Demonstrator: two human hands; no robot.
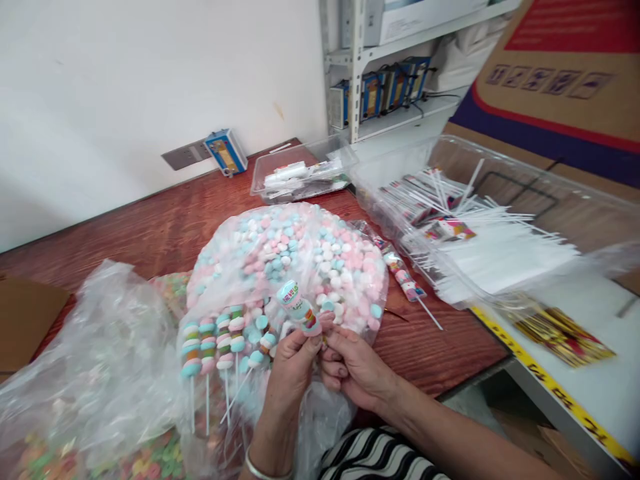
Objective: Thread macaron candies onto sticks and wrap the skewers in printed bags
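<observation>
My left hand [293, 370] and my right hand [353, 367] meet low in the middle of the view. Both pinch the base of a wrapped marshmallow stick [299, 309] that points up and left. Directly behind it lies a big clear bag of pink, blue and white marshmallows [310, 250]. Several finished marshmallow skewers [220, 350] lean on plastic to the left of my left hand. One more wrapped skewer [406, 283] lies on the wooden table [160, 227] to the right.
A clear bin [590, 200] at the right holds white sticks and printed wrappers. A smaller clear tray [300, 177] sits at the back. Crumpled plastic bags [95, 360] fill the left. Gold twist ties [560, 333] lie on a white surface. Shelves and a cardboard box stand behind.
</observation>
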